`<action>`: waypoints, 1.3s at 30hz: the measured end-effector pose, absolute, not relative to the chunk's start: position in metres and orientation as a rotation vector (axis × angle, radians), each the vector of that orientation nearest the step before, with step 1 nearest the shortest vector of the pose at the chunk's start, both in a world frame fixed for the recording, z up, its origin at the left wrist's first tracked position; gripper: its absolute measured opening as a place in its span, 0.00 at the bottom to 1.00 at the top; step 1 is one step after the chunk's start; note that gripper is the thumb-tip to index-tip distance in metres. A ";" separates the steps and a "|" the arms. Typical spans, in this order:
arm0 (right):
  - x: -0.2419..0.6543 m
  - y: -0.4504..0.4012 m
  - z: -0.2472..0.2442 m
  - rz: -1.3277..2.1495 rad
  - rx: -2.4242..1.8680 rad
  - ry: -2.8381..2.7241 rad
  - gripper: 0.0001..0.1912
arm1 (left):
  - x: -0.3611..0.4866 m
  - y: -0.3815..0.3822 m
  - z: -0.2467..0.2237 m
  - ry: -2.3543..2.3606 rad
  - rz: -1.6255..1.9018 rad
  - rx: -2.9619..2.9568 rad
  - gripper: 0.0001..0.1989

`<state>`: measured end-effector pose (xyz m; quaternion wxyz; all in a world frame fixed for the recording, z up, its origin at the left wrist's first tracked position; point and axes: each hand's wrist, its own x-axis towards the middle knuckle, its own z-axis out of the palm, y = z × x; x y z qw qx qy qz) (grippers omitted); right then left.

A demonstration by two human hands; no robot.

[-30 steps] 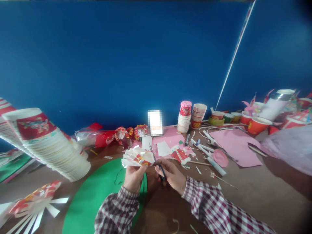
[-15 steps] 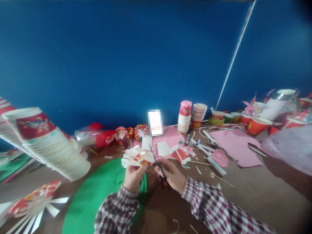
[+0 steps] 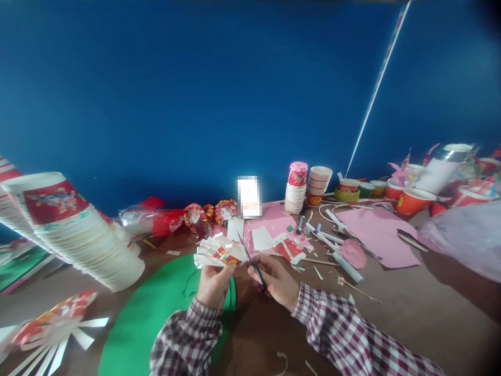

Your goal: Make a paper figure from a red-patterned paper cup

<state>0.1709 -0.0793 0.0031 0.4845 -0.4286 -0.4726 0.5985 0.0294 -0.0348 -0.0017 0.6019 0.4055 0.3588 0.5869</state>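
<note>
Near-left fringe: red-and-white paper piece with splayed white strips (image 3: 58, 331); a dragging sleeve could bend them.
Green round sheet: flat green disc (image 3: 129, 324) under the left forearm; elbow pressure might crease it.
Left hand: left hand (image 3: 213, 286) pinching the white-and-red paper cup cut into strips (image 3: 219, 251), above the disc's far edge; too tight a pinch could crumple it.
Right hand: right hand (image 3: 276, 279) grasping dark-handled metal scissors (image 3: 257, 272), blades beside the cup; contact unclear. A slip could nick left fingers or sever a strip.
Left stack: tall nested white paper cups (image 3: 88, 245), seemingly tilted; a knock might topple them.
</note>
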 end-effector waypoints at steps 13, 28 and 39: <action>0.171 -0.077 0.000 1.447 -1.027 -1.138 0.18 | 0.029 -0.033 0.001 0.785 1.351 0.936 0.15; 0.174 -0.076 -0.003 1.274 -1.198 -1.216 0.15 | 0.027 -0.032 0.006 0.714 1.350 0.992 0.17; 0.215 -0.072 0.014 0.263 -1.874 -1.947 0.12 | 0.018 -0.031 0.012 0.615 1.236 0.817 0.19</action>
